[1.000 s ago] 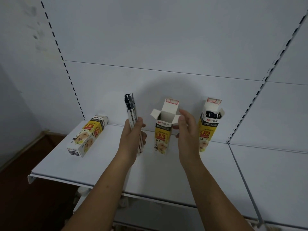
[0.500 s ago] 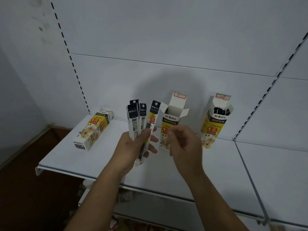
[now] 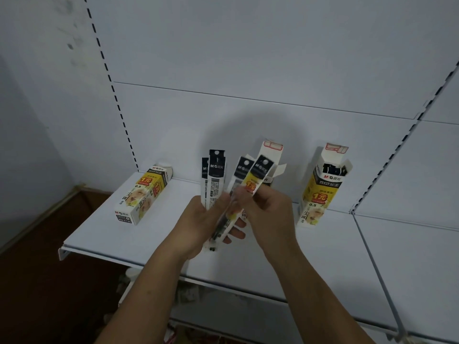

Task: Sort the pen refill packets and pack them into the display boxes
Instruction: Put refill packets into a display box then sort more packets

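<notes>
Head view: left hand (image 3: pixel 198 225) grips fanned M&G refill packets (image 3: pixel 215 181); right hand (image 3: pixel 272 214) pinches a yellow packet (image 3: pixel 258 171) marked 1元.

- Just behind the fingers (image 3: pixel 237 234): middle display box (image 3: pixel 272 155), upright, top flaps splayed, barring a straight reach back.
- Above the fingers: fan of refill packets (image 3: pixel 216 180), filling the space up to that box.
- Right of the fingers: open lane of bare shelf (image 3: pixel 323 256), then a second upright box (image 3: pixel 320 192), open-topped, dark packets inside.
- Left of the fingers: wide bare strip, ending at a closed box (image 3: pixel 142 194) lying on its side, well apart.
- Nearer than the fingers: free shelf up to the front edge.
- Far behind the fingers: back panel (image 3: pixel 248 108), closing off everything beyond the boxes.
</notes>
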Motion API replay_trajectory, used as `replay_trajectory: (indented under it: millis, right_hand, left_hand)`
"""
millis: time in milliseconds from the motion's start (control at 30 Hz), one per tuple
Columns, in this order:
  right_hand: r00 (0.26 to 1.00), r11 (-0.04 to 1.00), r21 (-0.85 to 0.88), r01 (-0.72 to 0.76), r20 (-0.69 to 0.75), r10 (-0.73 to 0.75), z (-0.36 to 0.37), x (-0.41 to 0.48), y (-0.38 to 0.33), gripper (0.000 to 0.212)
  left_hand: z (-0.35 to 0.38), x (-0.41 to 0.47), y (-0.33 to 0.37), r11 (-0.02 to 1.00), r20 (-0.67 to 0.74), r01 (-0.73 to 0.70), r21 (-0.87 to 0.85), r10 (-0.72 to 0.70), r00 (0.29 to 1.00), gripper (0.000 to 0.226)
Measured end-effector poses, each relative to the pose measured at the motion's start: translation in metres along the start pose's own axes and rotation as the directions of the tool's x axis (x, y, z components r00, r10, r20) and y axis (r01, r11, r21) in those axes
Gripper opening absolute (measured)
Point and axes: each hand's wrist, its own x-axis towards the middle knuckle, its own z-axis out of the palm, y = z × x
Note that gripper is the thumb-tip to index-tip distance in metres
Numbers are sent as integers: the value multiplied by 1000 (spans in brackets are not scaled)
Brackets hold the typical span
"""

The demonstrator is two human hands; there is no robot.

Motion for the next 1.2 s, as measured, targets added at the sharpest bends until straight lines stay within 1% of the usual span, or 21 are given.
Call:
replay_trajectory:
  millis: [100,200,267,300,333,400,467,500,567,633,733,767,833,867,933,967,1000,1033,1067,1133,1200]
  right_hand:
    - [987,997,-14,78,-143,-79,-14,7,-17,17]
    - [937,985,0,170,-311,-161,-39,26,-40,14]
    - [889,974,-5,225,-409,-208,-56,43,-54,13]
    - [876,971,-22,238,-428,-224,-63,52,-58,14]
    - [871,968,-41,246,-429,-239,-67,60,-59,14]
    - [877,964,-76,254,-402,-263,-70,72,-58,13]
    - [899,964,-108,243,-348,-265,-69,80,-53,12]
    - [915,965,-129,228,-310,-258,-67,83,-49,12]
    - [945,965,-182,191,-233,-231,-64,85,-39,13]
    - [966,958,-240,159,-163,-201,-61,86,-29,14]
    - [986,936,-336,104,-89,-142,-59,86,-16,9]
    - [989,929,-360,88,-83,-125,-59,86,-12,15]
    - [989,921,-384,61,-102,-109,-60,84,-8,27]
    - [987,922,-383,56,-121,-110,-61,82,-7,28]
    - [978,922,-383,65,-158,-134,-62,76,-6,24]
    - [971,922,-378,81,-179,-158,-62,73,-6,19]
    - [962,922,-371,105,-197,-189,-62,68,-6,11]
    - [955,927,-349,136,-204,-216,-61,62,-7,3]
    - [950,935,-316,160,-207,-232,-59,56,-7,5]
    - [960,958,-233,170,-179,-214,-55,41,-6,17]
    - [982,979,-160,127,-121,-148,-48,26,-5,22]
  left_hand:
    - [-1,4,0,997,-51,-82,15,82,995,52]
    - [2,14,-4,988,-197,-95,124,118,973,44]
    - [6,26,-6,984,-284,-76,162,120,951,28]
    - [7,33,-7,979,-297,-81,188,135,945,17]
    - [9,40,-6,970,-286,-100,223,163,944,9]
    - [12,52,-6,953,-216,-150,264,209,954,28]
    - [16,60,-4,954,-150,-158,254,201,968,47]
    - [18,62,-4,954,-121,-162,252,197,973,52]
    - [21,65,-6,960,-85,-157,233,181,980,53]
    - [25,64,-7,971,-67,-162,174,176,982,51]
    - [27,66,-11,967,-73,-193,165,207,976,41]
    - [28,66,-13,967,-81,-194,165,210,974,39]
    - [29,67,-15,962,-96,-195,189,216,972,43]
    - [28,67,-16,958,-110,-193,213,220,969,46]
    - [25,66,-18,950,-158,-178,257,223,962,49]
    - [22,64,-19,954,-184,-157,254,207,961,50]
    - [19,61,-21,967,-200,-134,216,178,963,51]
    - [17,58,-22,985,-200,-118,127,142,970,49]
    - [15,55,-23,994,-182,-109,0,107,978,43]
    - [10,47,-20,974,-113,-65,-218,41,993,31]
    - [4,38,-16,951,-43,-18,-309,5,999,36]
